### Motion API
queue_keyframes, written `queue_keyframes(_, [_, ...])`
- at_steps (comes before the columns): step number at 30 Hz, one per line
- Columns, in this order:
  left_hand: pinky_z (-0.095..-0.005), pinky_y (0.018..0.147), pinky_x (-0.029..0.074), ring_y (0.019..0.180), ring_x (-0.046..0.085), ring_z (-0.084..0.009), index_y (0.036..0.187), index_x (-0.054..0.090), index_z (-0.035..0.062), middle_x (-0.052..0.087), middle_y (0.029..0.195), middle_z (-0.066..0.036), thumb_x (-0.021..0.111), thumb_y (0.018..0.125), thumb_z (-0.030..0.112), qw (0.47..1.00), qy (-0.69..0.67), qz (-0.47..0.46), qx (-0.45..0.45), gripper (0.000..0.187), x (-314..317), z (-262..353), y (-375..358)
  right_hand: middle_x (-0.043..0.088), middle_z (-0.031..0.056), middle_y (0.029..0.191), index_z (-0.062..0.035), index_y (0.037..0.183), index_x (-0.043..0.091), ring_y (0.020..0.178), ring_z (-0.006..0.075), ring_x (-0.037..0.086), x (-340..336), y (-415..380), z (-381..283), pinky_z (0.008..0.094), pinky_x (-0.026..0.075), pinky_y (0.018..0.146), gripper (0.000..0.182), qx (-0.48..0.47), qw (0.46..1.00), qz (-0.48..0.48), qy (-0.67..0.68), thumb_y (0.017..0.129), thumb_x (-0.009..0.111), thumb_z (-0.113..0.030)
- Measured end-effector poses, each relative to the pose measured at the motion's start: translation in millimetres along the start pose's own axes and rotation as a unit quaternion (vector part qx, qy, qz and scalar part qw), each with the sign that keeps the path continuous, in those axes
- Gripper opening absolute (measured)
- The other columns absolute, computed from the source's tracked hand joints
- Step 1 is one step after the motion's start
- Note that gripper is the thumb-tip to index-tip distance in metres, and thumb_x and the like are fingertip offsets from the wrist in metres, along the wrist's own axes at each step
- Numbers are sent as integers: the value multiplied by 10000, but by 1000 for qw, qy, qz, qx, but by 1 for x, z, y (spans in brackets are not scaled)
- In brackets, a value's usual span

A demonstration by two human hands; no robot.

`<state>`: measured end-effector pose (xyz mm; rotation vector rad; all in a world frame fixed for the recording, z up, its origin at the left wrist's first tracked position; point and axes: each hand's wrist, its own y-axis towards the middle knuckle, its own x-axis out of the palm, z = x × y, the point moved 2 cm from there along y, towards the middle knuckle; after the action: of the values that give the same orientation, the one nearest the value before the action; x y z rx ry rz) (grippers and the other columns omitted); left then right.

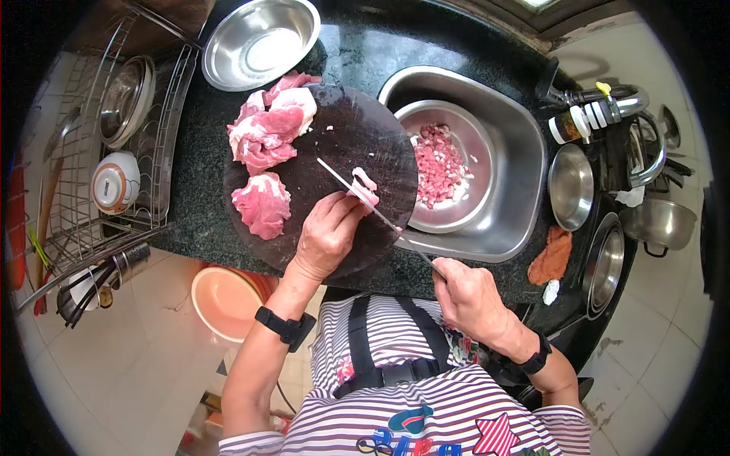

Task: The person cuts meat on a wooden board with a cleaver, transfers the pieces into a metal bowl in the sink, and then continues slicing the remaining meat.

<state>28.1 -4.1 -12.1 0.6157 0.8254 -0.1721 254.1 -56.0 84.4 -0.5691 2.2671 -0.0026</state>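
Note:
My right hand [477,300] is closed round the handle of a knife [339,177], whose blade reaches up and left across the dark round cutting board [334,258]. With closed fingers my left hand [329,232] pins a small strip of meat [365,187] against the board, right beside the blade. Larger pieces of raw pink meat with white fat [266,133] lie on the left part of the board, and a separate chunk [262,205] sits below them. Diced meat [441,167] fills part of a metal bowl [484,182] to the right of the board.
The diced-meat bowl stands in a steel sink [525,205]. A shiny metal basin [236,45] is at the back left. A wire dish rack [171,152] stands left, and an orange bucket [220,300] is below the counter. An orange cloth [551,257] lies right of the sink.

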Motion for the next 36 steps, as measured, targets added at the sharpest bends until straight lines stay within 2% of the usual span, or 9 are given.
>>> queue_keyframes(6, [-384, 836, 538, 974, 635, -285, 1025, 708, 23, 662, 1017, -93, 648, 686, -21, 1000, -8, -10, -13, 348, -2, 0, -1, 610, 210, 754, 24, 936, 544, 683, 419, 623, 5, 13, 1, 471, 493, 591, 142, 27, 998, -59, -13, 804, 596, 38])
queue_keyframes(13, [-389, 789, 550, 909, 647, -303, 1005, 697, 7, 659, 997, -113, 639, 694, -34, 999, -31, -12, -13, 319, 1, -6, -2, 598, 232, 708, 8, 841, 488, 642, 442, 602, 25, 53, -5, 513, 473, 564, 95, -24, 1000, -1, -11, 834, 579, -18])
queue_keyframes(23, [-433, 867, 526, 1027, 615, -335, 1057, 660, 49, 607, 1107, -132, 745, 726, 37, 995, 9, -66, 70, 341, -17, -11, 34, 575, 215, 746, 4, 962, 558, 686, 412, 610, -19, 26, -2, 455, 461, 591, 135, 0, 991, 94, 91, 831, 580, 30])
queue_keyframes(27, [-410, 867, 522, 1002, 619, -311, 1011, 663, 68, 626, 1036, -114, 729, 743, 48, 986, -31, -133, 91, 277, -15, -21, 53, 593, 242, 742, 22, 1088, 564, 658, 430, 603, -20, 19, 8, 451, 454, 580, 233, 43, 989, 87, 113, 855, 564, 26])
queue_keyframes(28, [-398, 862, 523, 989, 624, -303, 995, 664, 75, 635, 1011, -104, 724, 750, 51, 978, -35, -184, 96, 254, -12, -23, 54, 582, 190, 683, 58, 1062, 578, 563, 317, 586, -18, 17, 10, 357, 444, 543, 197, 40, 989, 96, 108, 865, 568, 58])
queue_keyframes(29, [-398, 862, 523, 989, 624, -303, 995, 664, 75, 635, 1011, -104, 724, 750, 51, 977, -36, -187, 96, 254, -10, -24, 55, 582, 190, 683, 58, 1062, 578, 563, 317, 586, -16, 16, 11, 357, 444, 543, 197, 43, 988, 96, 111, 865, 568, 58])
queue_keyframes(33, [-334, 775, 537, 858, 657, -243, 979, 671, 65, 666, 891, -68, 694, 788, 13, 993, 8, -115, 23, 199, -6, -30, 58, 570, 183, 671, 53, 1044, 583, 540, 278, 557, -14, 15, 14, 346, 430, 535, 176, 45, 985, 111, 122, 869, 570, 53])
queue_keyframes(35, [-303, 710, 543, 769, 674, -191, 987, 685, 49, 689, 867, -72, 677, 822, -13, 989, -47, -27, -141, 177, -5, -43, 53, 566, 181, 668, 52, 1042, 583, 535, 269, 547, -14, 14, 15, 344, 427, 533, 173, 49, 984, 114, 124, 870, 569, 53])
queue_keyframes(36, [-286, 671, 542, 716, 680, -162, 998, 695, 39, 706, 866, -76, 678, 841, -19, 987, -48, -13, -154, 168, -9, -44, 53, 563, 181, 667, 52, 1045, 582, 532, 267, 542, -15, 15, 15, 343, 425, 532, 174, 48, 984, 119, 125, 871, 567, 51])
